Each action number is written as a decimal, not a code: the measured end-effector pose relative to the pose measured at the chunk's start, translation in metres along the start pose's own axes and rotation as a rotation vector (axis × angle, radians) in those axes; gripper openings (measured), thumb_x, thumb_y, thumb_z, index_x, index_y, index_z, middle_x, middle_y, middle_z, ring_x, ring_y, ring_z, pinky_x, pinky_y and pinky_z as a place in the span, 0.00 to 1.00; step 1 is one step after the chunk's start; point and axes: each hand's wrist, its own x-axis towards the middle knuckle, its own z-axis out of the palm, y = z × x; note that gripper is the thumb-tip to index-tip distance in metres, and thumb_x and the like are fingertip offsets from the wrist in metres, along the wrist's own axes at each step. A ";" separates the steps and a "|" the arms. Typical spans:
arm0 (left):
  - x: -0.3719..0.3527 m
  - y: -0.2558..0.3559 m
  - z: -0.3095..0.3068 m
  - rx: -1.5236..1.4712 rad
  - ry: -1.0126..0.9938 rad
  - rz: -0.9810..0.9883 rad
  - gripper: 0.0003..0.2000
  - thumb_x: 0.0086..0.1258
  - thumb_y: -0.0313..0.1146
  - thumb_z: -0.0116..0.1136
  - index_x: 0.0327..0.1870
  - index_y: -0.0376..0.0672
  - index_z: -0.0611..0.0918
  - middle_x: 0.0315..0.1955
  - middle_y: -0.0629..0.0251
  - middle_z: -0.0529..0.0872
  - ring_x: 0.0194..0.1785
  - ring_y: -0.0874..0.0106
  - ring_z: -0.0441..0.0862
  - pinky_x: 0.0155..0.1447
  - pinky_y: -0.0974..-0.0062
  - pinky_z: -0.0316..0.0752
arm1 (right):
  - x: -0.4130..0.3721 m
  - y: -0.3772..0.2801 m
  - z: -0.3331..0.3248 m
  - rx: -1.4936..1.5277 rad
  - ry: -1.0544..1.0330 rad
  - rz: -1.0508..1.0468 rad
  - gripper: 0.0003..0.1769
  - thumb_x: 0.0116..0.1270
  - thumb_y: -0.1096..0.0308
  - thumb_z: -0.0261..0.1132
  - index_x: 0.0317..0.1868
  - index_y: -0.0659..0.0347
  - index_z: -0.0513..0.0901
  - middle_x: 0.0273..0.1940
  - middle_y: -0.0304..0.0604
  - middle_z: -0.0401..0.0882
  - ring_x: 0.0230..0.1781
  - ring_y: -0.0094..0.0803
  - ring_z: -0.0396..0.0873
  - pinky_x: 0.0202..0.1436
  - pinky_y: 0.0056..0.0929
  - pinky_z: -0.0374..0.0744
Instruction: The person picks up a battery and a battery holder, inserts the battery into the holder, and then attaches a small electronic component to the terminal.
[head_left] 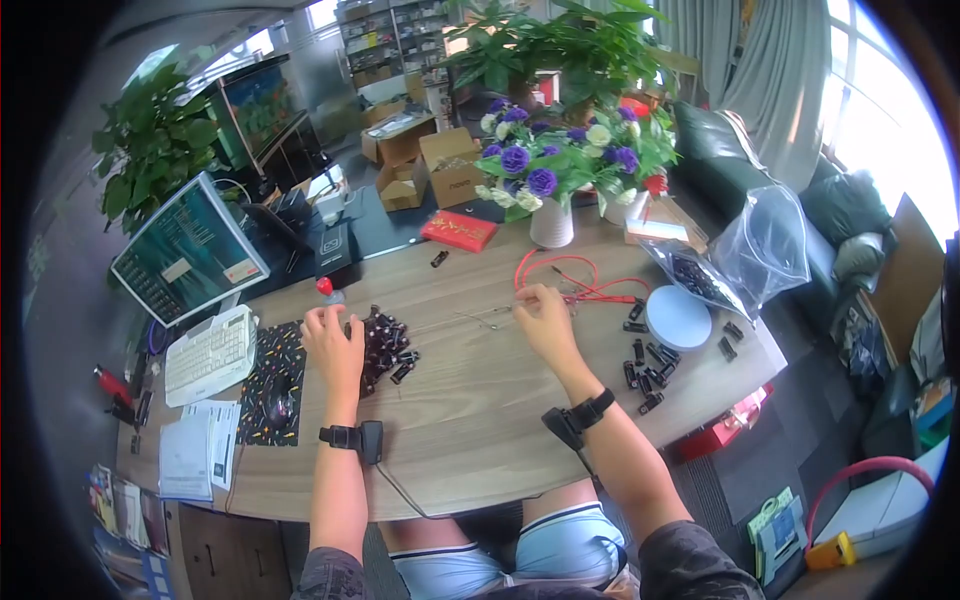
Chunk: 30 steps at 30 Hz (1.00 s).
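My left hand (334,348) is at the left edge of a heap of small black cylindrical parts (386,350). Its fingers are curved and apart, close to a small bottle with a red top (325,287); I see nothing held in them. Further right, my right hand (547,325) is closed, fingertips together low over the table; what they pinch, if anything, is too small to make out. Thin wire-like pieces (480,320) lie left of it. A red cable (590,283) is looped just beyond and beside this hand.
Several black parts (648,372) lie around a round light-blue lid (679,318) at right, near a clear plastic bag (770,250). A red box (459,231) and flower vase (552,224) stand farther back. Keyboard (211,354), mouse (280,400) and monitor (190,255) are left.
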 end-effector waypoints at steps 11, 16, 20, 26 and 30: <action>-0.038 0.060 0.016 -1.050 -0.747 -0.190 0.07 0.82 0.33 0.63 0.45 0.38 0.85 0.28 0.65 0.85 0.30 0.76 0.81 0.37 0.75 0.74 | 0.031 -0.020 -0.156 -0.775 -0.401 0.438 0.14 0.64 0.65 0.75 0.45 0.66 0.90 0.41 0.60 0.92 0.45 0.53 0.91 0.49 0.45 0.87; -0.029 0.057 0.003 -0.907 -0.693 -0.056 0.08 0.81 0.34 0.64 0.44 0.38 0.85 0.27 0.63 0.86 0.29 0.74 0.83 0.36 0.73 0.75 | 0.030 0.049 -0.171 -0.923 -0.487 0.471 0.14 0.59 0.67 0.78 0.45 0.62 0.91 0.43 0.57 0.93 0.47 0.55 0.91 0.50 0.46 0.87; -0.032 0.046 0.011 -0.880 -0.626 -0.050 0.09 0.79 0.36 0.64 0.42 0.39 0.85 0.25 0.56 0.87 0.28 0.61 0.86 0.36 0.65 0.77 | 0.020 0.062 -0.161 -1.055 -0.372 0.351 0.16 0.57 0.67 0.80 0.46 0.58 0.92 0.42 0.53 0.93 0.47 0.54 0.91 0.51 0.47 0.88; -0.021 0.044 -0.004 -0.748 -0.612 -0.008 0.08 0.78 0.37 0.64 0.43 0.41 0.86 0.34 0.55 0.90 0.38 0.60 0.90 0.42 0.62 0.80 | 0.027 0.057 -0.156 -1.065 -0.273 0.314 0.16 0.56 0.66 0.80 0.45 0.58 0.92 0.40 0.53 0.93 0.47 0.54 0.91 0.52 0.45 0.87; -0.019 0.054 -0.009 -0.695 -0.559 0.214 0.10 0.77 0.37 0.65 0.50 0.42 0.86 0.49 0.55 0.91 0.53 0.58 0.89 0.54 0.61 0.82 | 0.033 0.012 -0.156 -0.747 -0.208 0.236 0.15 0.58 0.64 0.79 0.43 0.62 0.91 0.38 0.55 0.91 0.42 0.52 0.92 0.50 0.42 0.87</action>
